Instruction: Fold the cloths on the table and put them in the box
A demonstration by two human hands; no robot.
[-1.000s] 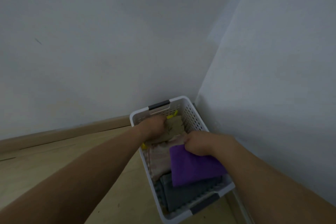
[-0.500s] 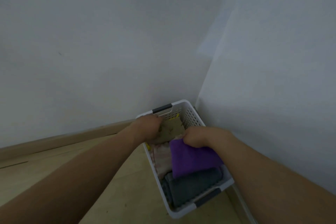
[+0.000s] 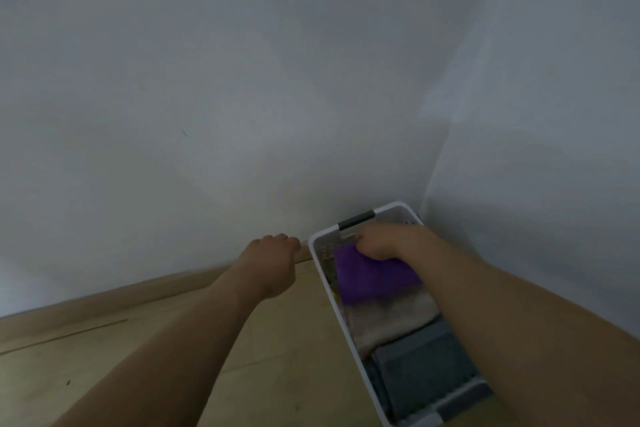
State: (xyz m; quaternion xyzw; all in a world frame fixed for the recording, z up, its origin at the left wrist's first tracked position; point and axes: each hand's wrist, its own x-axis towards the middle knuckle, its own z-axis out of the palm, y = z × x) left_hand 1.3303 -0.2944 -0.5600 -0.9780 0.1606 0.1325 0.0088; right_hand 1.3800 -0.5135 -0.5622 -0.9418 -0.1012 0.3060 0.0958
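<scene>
- Where the two walls meet at the lower right of the frame, the box (image 3: 320,255) stands on the bench (image 3: 284,350): a white plastic basket with perforated walls and a dark grey handle strip on its far rim and another on its near rim.
- The purple cloth (image 3: 370,279) is folded into a flat rectangle and lies at the far end of the box, above the other cloths; its near edge is blurred.
- The beige cloth (image 3: 388,321) lies folded in the middle of the box, just below the purple one in the frame.
- The grey cloth (image 3: 420,374) is folded and fills the near end of the box, touching the beige one.
- A small yellow patch shows against the box's left wall; what it is cannot be told.
- The right hand (image 3: 384,241) reaches into the far end of the box, knuckles up, fingers curled down onto the far edge of the purple cloth and grasping it.
- The left hand (image 3: 272,260) is outside the box, just left of its far corner, over the bench edge near the wall; its fingers are curled under loosely and hold nothing.
- Count: one box, three folded cloths plainly seen, two hands, two bare forearms coming in from the bottom of the frame.
</scene>
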